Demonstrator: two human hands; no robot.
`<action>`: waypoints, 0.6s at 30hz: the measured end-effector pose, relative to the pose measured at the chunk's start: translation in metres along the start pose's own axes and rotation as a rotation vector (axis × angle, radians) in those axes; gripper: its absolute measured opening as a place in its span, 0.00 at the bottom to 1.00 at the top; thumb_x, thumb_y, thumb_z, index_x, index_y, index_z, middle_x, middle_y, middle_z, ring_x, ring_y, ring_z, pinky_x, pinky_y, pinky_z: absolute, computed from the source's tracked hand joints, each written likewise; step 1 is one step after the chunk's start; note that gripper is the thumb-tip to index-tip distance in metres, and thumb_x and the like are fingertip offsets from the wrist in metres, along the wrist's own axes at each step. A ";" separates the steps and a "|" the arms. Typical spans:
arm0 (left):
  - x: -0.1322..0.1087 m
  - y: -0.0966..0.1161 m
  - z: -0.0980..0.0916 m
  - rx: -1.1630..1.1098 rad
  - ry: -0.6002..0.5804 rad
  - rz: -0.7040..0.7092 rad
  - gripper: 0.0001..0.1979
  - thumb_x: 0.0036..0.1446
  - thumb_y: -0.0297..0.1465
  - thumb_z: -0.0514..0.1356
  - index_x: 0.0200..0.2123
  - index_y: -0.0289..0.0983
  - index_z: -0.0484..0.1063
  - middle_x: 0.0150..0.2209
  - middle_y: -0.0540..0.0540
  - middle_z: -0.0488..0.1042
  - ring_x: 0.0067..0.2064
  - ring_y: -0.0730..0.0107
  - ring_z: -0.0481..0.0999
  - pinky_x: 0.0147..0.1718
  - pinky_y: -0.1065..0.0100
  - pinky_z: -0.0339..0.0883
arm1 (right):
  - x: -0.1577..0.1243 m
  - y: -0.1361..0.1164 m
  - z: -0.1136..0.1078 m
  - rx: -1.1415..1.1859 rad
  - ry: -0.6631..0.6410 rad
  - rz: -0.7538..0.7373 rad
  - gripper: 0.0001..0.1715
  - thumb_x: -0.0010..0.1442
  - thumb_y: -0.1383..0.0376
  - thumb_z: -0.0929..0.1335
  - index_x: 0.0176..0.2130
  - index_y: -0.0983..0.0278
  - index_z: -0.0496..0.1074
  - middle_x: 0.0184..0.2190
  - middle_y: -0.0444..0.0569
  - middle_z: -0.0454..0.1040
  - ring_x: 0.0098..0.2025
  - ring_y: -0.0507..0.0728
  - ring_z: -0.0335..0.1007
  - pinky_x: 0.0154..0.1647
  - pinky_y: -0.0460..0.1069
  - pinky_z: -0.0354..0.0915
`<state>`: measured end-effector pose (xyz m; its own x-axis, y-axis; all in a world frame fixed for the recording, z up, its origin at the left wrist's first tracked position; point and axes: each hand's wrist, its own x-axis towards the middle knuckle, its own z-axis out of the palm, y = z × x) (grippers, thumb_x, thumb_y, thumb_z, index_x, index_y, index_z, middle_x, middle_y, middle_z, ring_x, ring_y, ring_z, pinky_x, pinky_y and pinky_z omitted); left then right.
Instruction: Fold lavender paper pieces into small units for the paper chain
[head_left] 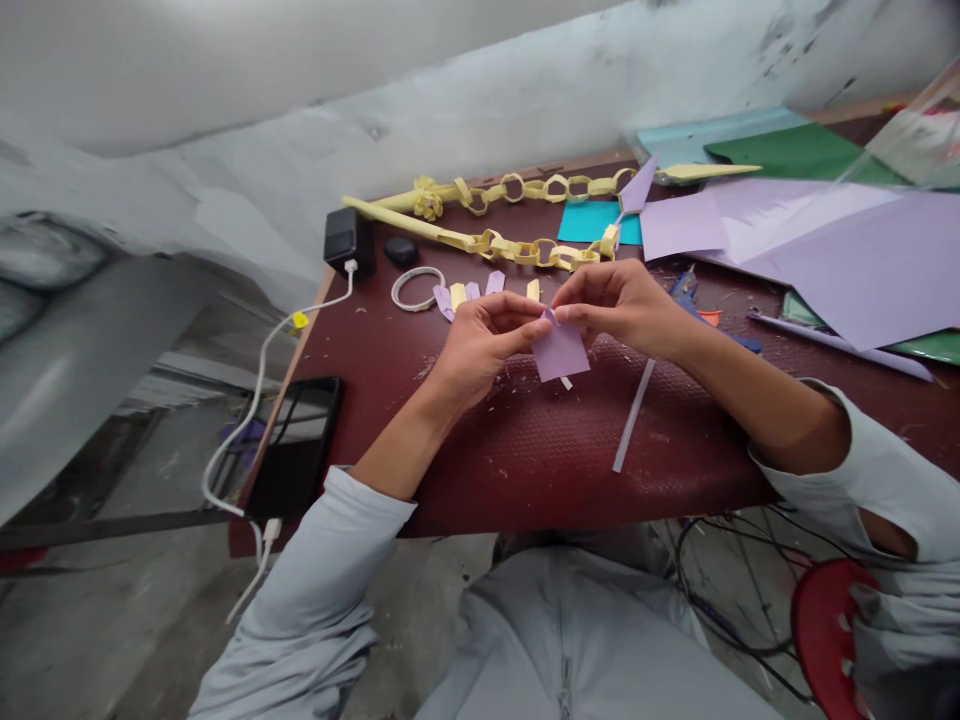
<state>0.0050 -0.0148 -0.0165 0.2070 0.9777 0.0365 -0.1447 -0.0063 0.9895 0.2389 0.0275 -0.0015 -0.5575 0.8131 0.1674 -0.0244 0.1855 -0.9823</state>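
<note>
While the fingers of the left hand [480, 342] and right hand [616, 305] pinch the lilac paper square [562, 353] at ten and twelve o'clock above the desk [495, 475], I, watching remotely, judge it light, thin, easily creased, best held by its edges.

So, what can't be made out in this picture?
- Small lilac paper square: head view, upper edge partly covered by left hand and right hand.
- Blue, elongated tool: head view, middle hidden by right forearm.
- Large lilac paper sheet: head view, cut off by right edge.
- Red, rounded object: head view, cut off by bottom edge.
</note>
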 end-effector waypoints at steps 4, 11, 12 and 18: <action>0.000 0.000 -0.001 0.014 -0.002 0.011 0.20 0.51 0.42 0.85 0.41 0.39 0.86 0.41 0.43 0.89 0.43 0.61 0.89 0.48 0.59 0.84 | 0.000 0.001 -0.002 -0.009 -0.073 0.055 0.21 0.64 0.52 0.84 0.40 0.65 0.83 0.31 0.50 0.83 0.28 0.54 0.77 0.28 0.49 0.77; -0.001 0.001 -0.002 0.018 -0.006 -0.011 0.20 0.54 0.45 0.84 0.43 0.39 0.89 0.43 0.42 0.90 0.42 0.62 0.89 0.47 0.59 0.86 | -0.001 0.000 -0.004 0.016 -0.039 0.059 0.22 0.62 0.50 0.86 0.38 0.64 0.84 0.30 0.48 0.83 0.27 0.53 0.77 0.27 0.47 0.77; -0.001 0.002 -0.002 0.013 -0.013 -0.008 0.21 0.54 0.45 0.84 0.43 0.38 0.89 0.43 0.41 0.90 0.41 0.62 0.89 0.47 0.59 0.86 | -0.001 -0.001 -0.004 0.015 -0.041 0.066 0.22 0.62 0.50 0.85 0.39 0.64 0.84 0.30 0.49 0.83 0.27 0.53 0.78 0.26 0.48 0.78; 0.000 0.000 -0.003 0.022 0.014 -0.009 0.22 0.50 0.43 0.86 0.42 0.38 0.88 0.42 0.41 0.90 0.41 0.61 0.89 0.44 0.61 0.86 | -0.001 -0.002 -0.007 0.030 -0.150 0.115 0.22 0.65 0.49 0.84 0.38 0.64 0.85 0.27 0.47 0.82 0.27 0.52 0.78 0.28 0.47 0.81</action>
<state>0.0017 -0.0140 -0.0167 0.1946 0.9805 0.0256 -0.1217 -0.0018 0.9926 0.2453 0.0301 0.0013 -0.6755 0.7362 0.0418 0.0230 0.0778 -0.9967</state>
